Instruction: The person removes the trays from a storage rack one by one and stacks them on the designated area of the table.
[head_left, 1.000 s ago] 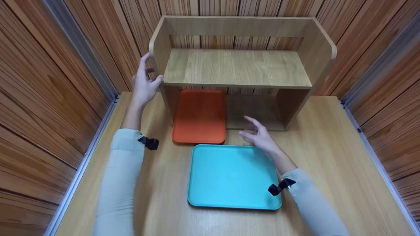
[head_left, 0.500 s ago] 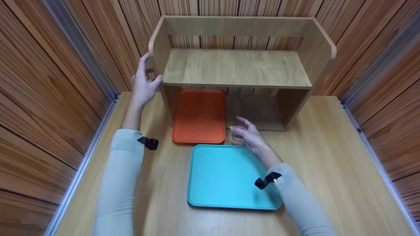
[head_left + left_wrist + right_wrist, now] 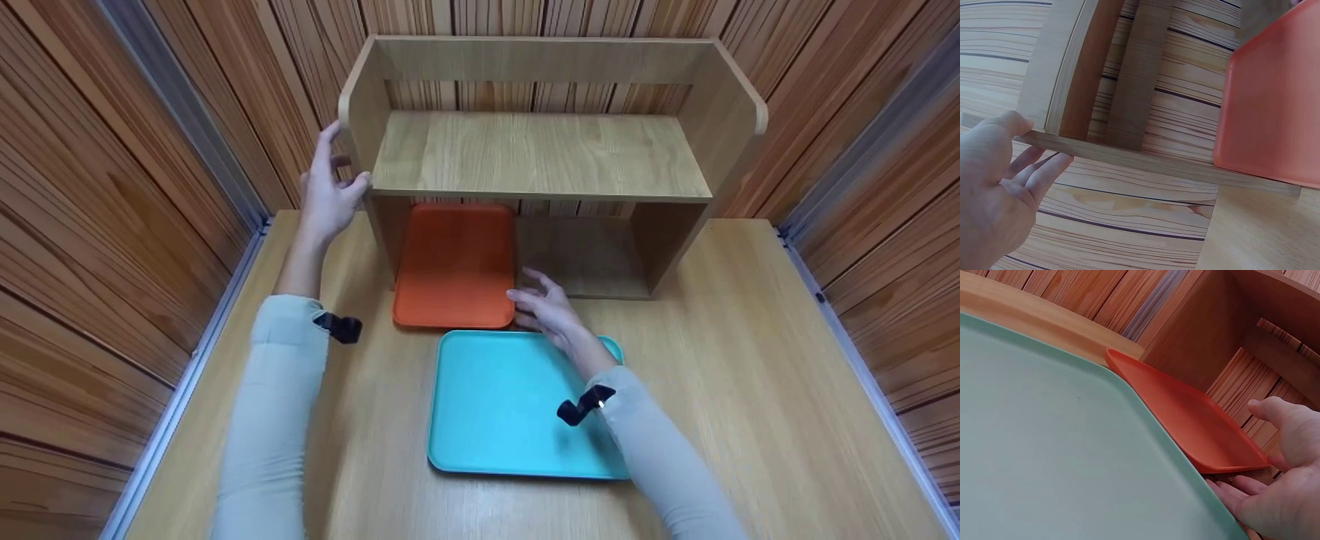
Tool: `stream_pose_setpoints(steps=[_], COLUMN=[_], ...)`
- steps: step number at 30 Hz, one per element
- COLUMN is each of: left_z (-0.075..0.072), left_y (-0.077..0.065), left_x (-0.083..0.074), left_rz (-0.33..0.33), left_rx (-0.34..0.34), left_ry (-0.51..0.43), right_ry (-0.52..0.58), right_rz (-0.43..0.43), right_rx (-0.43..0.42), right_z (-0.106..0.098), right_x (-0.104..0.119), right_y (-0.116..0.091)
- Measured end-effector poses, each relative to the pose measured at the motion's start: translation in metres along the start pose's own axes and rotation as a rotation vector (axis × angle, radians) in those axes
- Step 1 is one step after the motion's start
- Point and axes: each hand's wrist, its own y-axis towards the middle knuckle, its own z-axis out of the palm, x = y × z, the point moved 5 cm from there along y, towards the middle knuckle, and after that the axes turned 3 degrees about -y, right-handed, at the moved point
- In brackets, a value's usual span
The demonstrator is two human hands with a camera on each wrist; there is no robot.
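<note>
My left hand [image 3: 328, 201] grips the left side panel of a two-level wooden shelf [image 3: 540, 154]. In the left wrist view the thumb lies on one side of that panel [image 3: 1129, 160] and the fingers on the other. An orange-red tray [image 3: 455, 262] lies lengthwise in the shelf's lower left, its front end sticking out. At this tray's right front corner is my right hand [image 3: 551, 313], thumb and fingers spread apart. The right wrist view has its fingertips [image 3: 1230, 490] low beside the orange tray [image 3: 1185, 413]; whether they touch it I cannot tell.
A turquoise tray [image 3: 510, 405] lies flat on the wooden table [image 3: 375, 465], just in front of the orange one and partly under my right forearm. Wood-patterned walls [image 3: 112, 225] with metal edge strips enclose the table on the left, back and right.
My right hand has moved left over the turquoise tray's far edge to the orange tray's corner. The left hand stays on the panel, and both trays lie as before.
</note>
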Motion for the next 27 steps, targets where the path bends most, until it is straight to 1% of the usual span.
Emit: stream_pose_setpoints(steps=[6, 12, 16, 21, 27], left_z=[0.0, 0.001, 0.001, 0.001, 0.001], left_y=[0.001, 0.001, 0.001, 0.001, 0.0], left_x=[0.0, -0.001, -0.001, 0.0, -0.001], left_rz=[0.02, 0.029, 0.026, 0.02, 0.009], left_rx=[-0.009, -0.002, 0.004, 0.01, 0.013], left_ry=[0.014, 0.012, 0.007, 0.008, 0.007], right_ry=[-0.025, -0.092, -0.114, -0.105, -0.132], right_rz=[0.001, 0.0, 0.011, 0.006, -0.002], right_rx=[-0.026, -0.042, -0.05, -0.053, -0.061], right_z=[0.008, 0.015, 0.016, 0.015, 0.016], right_x=[-0.004, -0.004, -0.005, -0.005, -0.005], right_y=[0.003, 0.004, 0.004, 0.006, 0.005])
